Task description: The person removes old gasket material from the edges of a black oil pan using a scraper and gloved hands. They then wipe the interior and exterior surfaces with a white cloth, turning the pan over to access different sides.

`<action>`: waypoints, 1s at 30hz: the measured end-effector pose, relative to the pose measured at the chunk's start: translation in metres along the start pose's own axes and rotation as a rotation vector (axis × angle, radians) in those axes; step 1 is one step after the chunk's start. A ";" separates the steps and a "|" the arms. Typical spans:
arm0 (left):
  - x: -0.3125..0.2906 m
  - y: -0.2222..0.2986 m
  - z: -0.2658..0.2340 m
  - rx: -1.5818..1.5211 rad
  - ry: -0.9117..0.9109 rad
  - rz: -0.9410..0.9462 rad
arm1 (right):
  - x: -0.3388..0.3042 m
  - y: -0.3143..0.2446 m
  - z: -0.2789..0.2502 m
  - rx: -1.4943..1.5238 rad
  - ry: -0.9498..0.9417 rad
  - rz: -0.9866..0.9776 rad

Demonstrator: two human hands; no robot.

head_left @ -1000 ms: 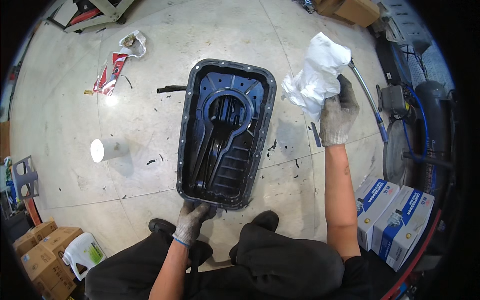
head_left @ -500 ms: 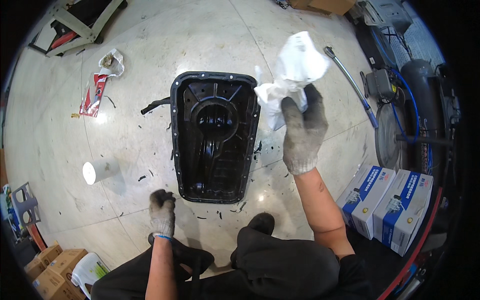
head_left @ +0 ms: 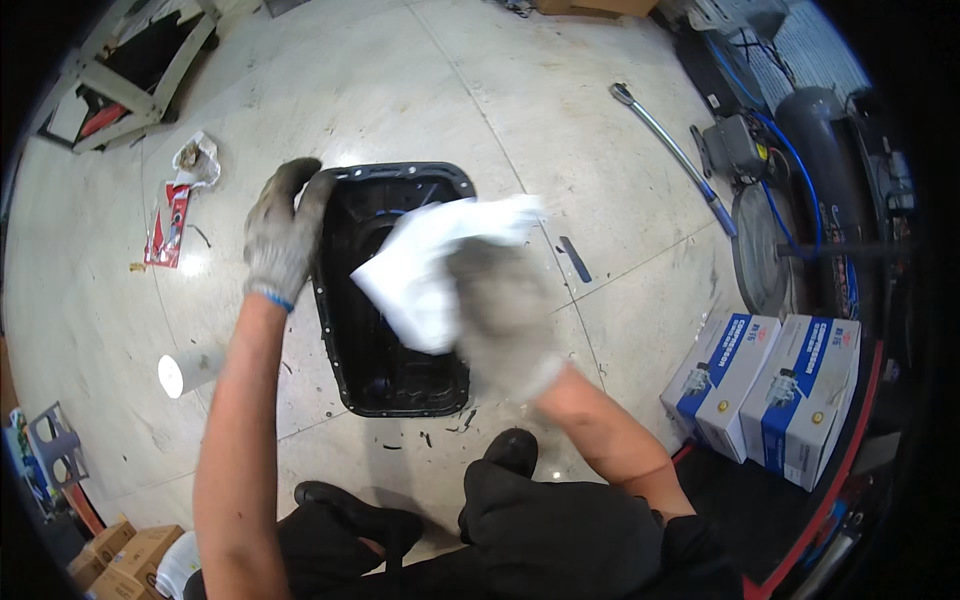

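Observation:
A black oil pan (head_left: 345,378) lies hollow side up on the floor in front of me. My left hand (head_left: 281,232), in a soiled grey work glove, closes over the pan's far left rim. White paper towel or cloth (head_left: 415,275), blurred by motion, hangs over the pan's right half and hides much of its inside. My right hand (head_left: 505,310), also gloved and smeared by movement, has hold of this wipe; its fingertips cannot be made out. Small dark scraps (head_left: 470,420) lie around the pan, and a longer dark strip (head_left: 576,259) is to its right.
A white cylinder (head_left: 188,373) lies left of the pan, with a red-and-white packet (head_left: 165,225) and crumpled paper (head_left: 203,160) beyond. At right are a long-handled wrench (head_left: 675,155), an air compressor tank (head_left: 820,190) and two blue-and-white boxes (head_left: 720,385). A cart (head_left: 130,90) stands far left.
My left hand has moved up and forward onto the pan's rim. My right hand has brought the white wipe down and left over the pan. The dark strip now shows at the right.

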State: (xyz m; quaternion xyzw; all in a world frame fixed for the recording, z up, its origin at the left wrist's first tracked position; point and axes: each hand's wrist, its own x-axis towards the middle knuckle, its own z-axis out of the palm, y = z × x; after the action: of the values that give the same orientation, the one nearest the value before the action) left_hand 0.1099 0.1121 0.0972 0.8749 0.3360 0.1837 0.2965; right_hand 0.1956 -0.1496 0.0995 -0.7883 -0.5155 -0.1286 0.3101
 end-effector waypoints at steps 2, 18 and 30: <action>0.031 0.006 0.002 -0.063 -0.192 -0.131 | 0.027 -0.027 0.046 0.062 -0.298 -0.153; 0.034 0.030 0.043 0.085 -0.202 -0.127 | -0.005 0.012 0.123 -0.326 -0.192 0.153; 0.053 0.027 0.029 0.009 -0.479 -0.117 | -0.064 -0.015 0.054 -0.079 -1.020 -0.111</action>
State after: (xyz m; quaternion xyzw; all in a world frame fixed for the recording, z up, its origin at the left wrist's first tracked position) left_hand 0.1758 0.1215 0.0991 0.8739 0.3069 -0.0481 0.3738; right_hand 0.1478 -0.1583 0.0296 -0.7335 -0.6369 0.2366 -0.0180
